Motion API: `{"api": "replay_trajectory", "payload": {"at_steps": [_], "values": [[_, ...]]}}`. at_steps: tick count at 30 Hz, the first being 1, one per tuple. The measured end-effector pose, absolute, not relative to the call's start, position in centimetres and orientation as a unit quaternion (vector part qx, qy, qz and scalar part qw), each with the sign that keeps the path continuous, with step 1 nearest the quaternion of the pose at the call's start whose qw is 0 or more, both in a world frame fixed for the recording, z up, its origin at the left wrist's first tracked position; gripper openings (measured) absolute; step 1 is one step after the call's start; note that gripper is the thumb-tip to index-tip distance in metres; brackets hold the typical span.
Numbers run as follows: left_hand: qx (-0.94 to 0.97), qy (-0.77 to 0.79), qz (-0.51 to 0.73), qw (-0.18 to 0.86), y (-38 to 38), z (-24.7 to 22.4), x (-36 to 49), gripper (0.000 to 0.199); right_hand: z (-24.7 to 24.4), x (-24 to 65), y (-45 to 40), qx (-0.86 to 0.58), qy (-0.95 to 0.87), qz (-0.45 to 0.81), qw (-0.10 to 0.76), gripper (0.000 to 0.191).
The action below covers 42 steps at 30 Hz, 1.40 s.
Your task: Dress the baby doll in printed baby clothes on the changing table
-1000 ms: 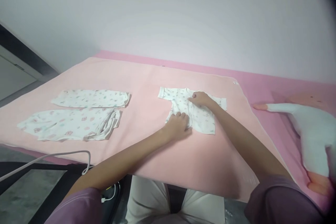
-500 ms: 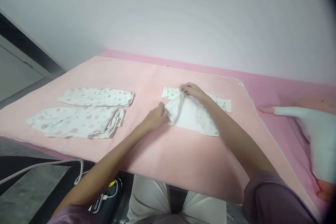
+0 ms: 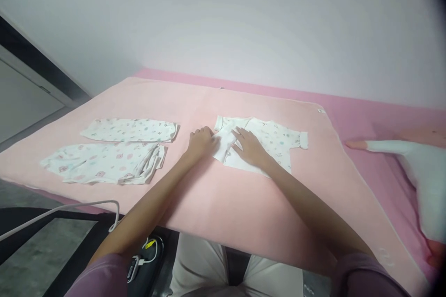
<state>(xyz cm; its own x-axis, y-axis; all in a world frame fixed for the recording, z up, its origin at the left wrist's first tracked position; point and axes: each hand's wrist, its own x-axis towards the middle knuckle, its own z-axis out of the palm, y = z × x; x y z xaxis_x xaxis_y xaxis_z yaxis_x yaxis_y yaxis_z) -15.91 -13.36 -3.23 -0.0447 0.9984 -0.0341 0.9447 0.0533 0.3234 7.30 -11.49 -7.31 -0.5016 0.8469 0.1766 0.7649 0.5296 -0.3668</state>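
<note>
A small white printed top (image 3: 275, 137) lies spread on the pink cloth (image 3: 216, 204), its sleeves with turned cuffs. My left hand (image 3: 202, 143) is closed on the left edge of the top, where a white flap is turned outward. My right hand (image 3: 249, 146) lies on the front of the top with its fingers spread. Left of my hands are two folded printed garments: a narrow one (image 3: 132, 130) at the back and a wider one (image 3: 101, 162) nearer me.
A white stuffed toy (image 3: 411, 158) with orange ends lies at the right on a pink sheet (image 3: 355, 120). A pale cable (image 3: 83, 203) and a black case with a plugged-in device (image 3: 133, 269) are below the front edge at left.
My right hand has come down from the neckline toward me and let go of the raised front layer, which now lies flatter. My left hand has moved slightly left and away from me.
</note>
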Motion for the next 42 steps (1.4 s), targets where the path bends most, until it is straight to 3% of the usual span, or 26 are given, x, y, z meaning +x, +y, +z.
{"api": "replay_trajectory", "payload": {"at_steps": [3,6,11,15,19,23,26,29,35,42], "values": [[0.674,0.71,0.087,0.185,-11.5,-3.2,-16.7,0.031,-6.6,6.8,-10.7,-0.485,-0.843,0.112,0.202,0.052],[0.696,0.673,0.153,0.197,-11.3,-4.0,-17.7,0.03,-5.8,6.8,-8.5,-0.508,-0.82,0.094,0.246,0.051],[0.712,0.615,0.284,0.184,-12.6,-4.0,-18.6,0.027,-5.4,7.5,-2.7,-0.55,-0.802,0.088,0.215,0.039],[0.702,0.663,0.235,0.114,-12.8,-3.3,-19.2,0.025,-6.0,8.3,0.5,-0.539,-0.796,0.104,0.253,0.021],[0.706,0.683,0.183,0.045,-12.6,-4.1,-19.2,0.023,-7.4,8.6,1.2,-0.532,-0.775,0.126,0.317,0.017],[0.758,0.612,0.225,-0.005,-13.1,-5.4,-17.5,0.043,-8.3,8.4,0.5,-0.52,-0.769,0.111,0.354,0.024],[0.828,0.519,0.206,0.056,-14.1,-6.4,-15.9,0.061,-8.8,8.3,-0.1,-0.517,-0.773,0.093,0.356,0.033],[0.851,0.494,0.14,0.113,-15.3,-7.1,-14.9,0.073,-9.3,8.4,-0.5,-0.521,-0.797,0.081,0.295,0.051],[0.827,0.534,0.09,0.149,-16.1,-7.0,-15.6,0.083,-10.3,8.4,-0.3,-0.56,-0.803,0.081,0.189,0.068],[0.823,0.529,0.073,0.193,-15.6,-6.1,-16.5,0.083,-7.2,8.7,-4.1,-0.547,-0.79,0.043,0.274,0.066]]}}
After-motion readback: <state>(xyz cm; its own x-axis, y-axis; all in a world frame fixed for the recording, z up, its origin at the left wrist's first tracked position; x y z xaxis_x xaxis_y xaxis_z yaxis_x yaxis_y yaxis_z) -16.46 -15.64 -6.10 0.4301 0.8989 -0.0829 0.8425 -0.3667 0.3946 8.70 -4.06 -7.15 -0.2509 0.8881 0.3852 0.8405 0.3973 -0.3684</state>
